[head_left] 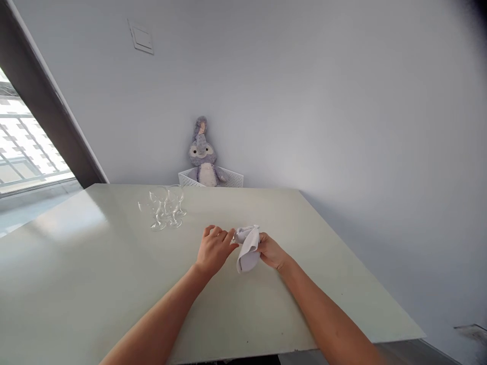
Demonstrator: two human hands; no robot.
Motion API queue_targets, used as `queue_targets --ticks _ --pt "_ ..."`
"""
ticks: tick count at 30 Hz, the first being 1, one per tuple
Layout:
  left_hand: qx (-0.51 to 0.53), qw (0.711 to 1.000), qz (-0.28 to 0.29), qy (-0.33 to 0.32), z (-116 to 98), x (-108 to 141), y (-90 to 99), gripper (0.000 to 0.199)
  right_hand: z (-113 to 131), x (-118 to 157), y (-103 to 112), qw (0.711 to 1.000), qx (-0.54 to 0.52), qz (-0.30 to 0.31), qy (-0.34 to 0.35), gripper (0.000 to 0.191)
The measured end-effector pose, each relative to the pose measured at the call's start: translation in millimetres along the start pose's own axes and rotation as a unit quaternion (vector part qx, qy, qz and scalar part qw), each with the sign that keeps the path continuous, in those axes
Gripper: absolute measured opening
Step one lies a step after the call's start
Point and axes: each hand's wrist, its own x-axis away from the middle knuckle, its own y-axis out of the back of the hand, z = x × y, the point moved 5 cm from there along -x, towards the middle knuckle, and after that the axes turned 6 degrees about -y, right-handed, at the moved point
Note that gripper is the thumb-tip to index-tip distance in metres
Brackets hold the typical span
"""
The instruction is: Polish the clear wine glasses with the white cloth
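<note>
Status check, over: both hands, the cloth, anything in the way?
Right hand gripping white cloth, held folded over. Left hand at cloth's left side, grip unclear. Stemmed glasses standing farther back, left, apart from both hands.

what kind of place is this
Probably a room in a home: a plush toy sits in a white basket near the wall, stemmed glasses stand on the table, and a railing shows outside at the left.

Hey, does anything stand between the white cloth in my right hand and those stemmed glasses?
Only your left hand, close beside the cloth on the side toward the glasses; past it, nothing visible stands in the way.
</note>
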Motion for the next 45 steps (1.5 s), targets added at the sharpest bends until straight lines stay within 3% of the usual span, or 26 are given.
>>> queue_targets --ticks 4,6,8,9,10,11,14,16,18,21,26,28,30,34,38,42,43,45 --pt "0.104 0.989 0.100 0.024 18 4 -7.4 0.038 6 10 -5 0.990 0.132 0.049 0.015 0.014" --pt "0.219 0.953 0.202 0.055 24 9 -17.4 0.046 10 15 -4 0.980 0.185 0.078 0.018 0.014" --pt "0.323 0.894 0.302 0.074 21 15 -25.9 0.052 10 17 -4 0.976 0.190 0.106 0.014 0.014" --pt "0.343 0.877 0.327 0.081 18 17 -27.5 0.053 8 16 -3 0.977 0.180 0.112 0.010 0.014" --pt "0.331 0.883 0.321 0.089 16 16 -27.1 0.051 6 13 -3 0.981 0.161 0.108 0.005 0.015" --pt "0.290 0.907 0.289 0.095 16 13 -24.6 0.046 3 10 -2 0.987 0.133 0.091 0.001 0.016" --pt "0.087 0.987 0.120 0.056 10 1 -9.3 0.031 -10 -2 2 1.000 -0.006 0.013 -0.015 0.019" --pt "-0.002 0.998 0.061 0.001 5 -2 -5.0 0.038 -20 -7 2 0.996 -0.086 -0.014 -0.032 0.028" --pt "-0.028 0.997 0.061 -0.041 4 -1 -7.0 0.037 -27 -8 0 0.993 -0.104 -0.006 -0.046 0.034" --pt "-0.012 0.993 0.090 -0.073 10 0 -10.0 0.040 -24 -6 -3 0.999 -0.042 0.010 -0.032 0.043" --pt "0.100 0.984 0.144 -0.005 22 2 -5.8 0.042 2 6 -13 0.985 0.158 0.068 0.015 0.035" --pt "0.172 0.966 0.186 0.055 28 3 -4.0 0.039 13 11 -19 0.963 0.243 0.103 0.050 0.031" --pt "0.249 0.936 0.223 0.113 33 6 -2.4 0.037 24 14 -21 0.926 0.350 0.092 0.108 0.028" --pt "0.381 0.868 0.250 0.198 41 9 -4.1 0.043 36 13 -14 0.818 0.538 -0.029 0.202 0.017" --pt "0.453 0.821 0.225 0.267 51 11 -14.6 0.046 41 13 7 0.765 0.577 -0.142 0.249 0.026" --pt "0.446 0.827 0.099 0.328 71 11 -15.5 0.048 50 24 35 0.710 0.569 -0.327 0.255 0.042" --pt "0.427 0.835 0.082 0.337 74 12 -14.9 0.047 52 27 35 0.693 0.577 -0.346 0.259 0.044" --pt "0.367 0.861 0.080 0.344 76 13 -14.3 0.045 53 30 19 0.665 0.614 -0.324 0.276 0.046"
